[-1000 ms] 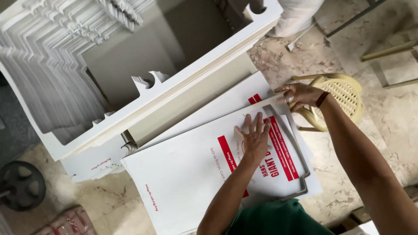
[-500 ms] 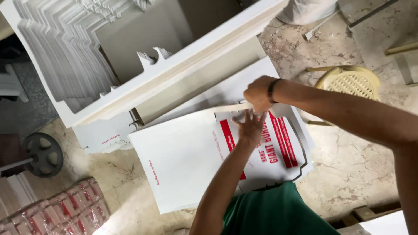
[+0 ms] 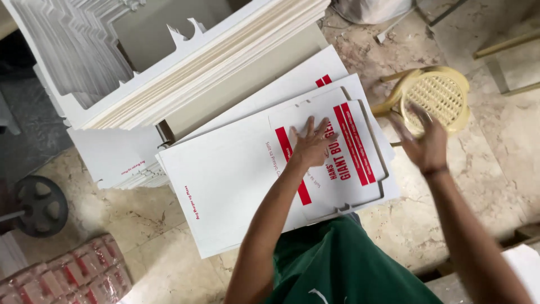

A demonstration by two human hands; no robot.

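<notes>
My left hand (image 3: 311, 143) lies flat, fingers spread, on a white die-cut carton sheet with red stripes (image 3: 332, 163). That sheet tops a pile of flat white carton blanks (image 3: 225, 186) on the floor in front of my lap. My right hand (image 3: 423, 141) hovers open and blurred to the right of the sheet, above the floor and just below a yellow plastic stool (image 3: 436, 95). It holds nothing.
A tall leaning stack of white card sheets (image 3: 185, 62) fills the upper left. A dark metal wheel (image 3: 36, 205) and wrapped red-and-white bundles (image 3: 62, 278) lie at the lower left. The floor is beige marble. A green garment (image 3: 343, 264) covers my lap.
My right hand has left the top edge of the striped sheet and swung out to the right, open. The left hand stays pressed on the sheet, which now lies flatter.
</notes>
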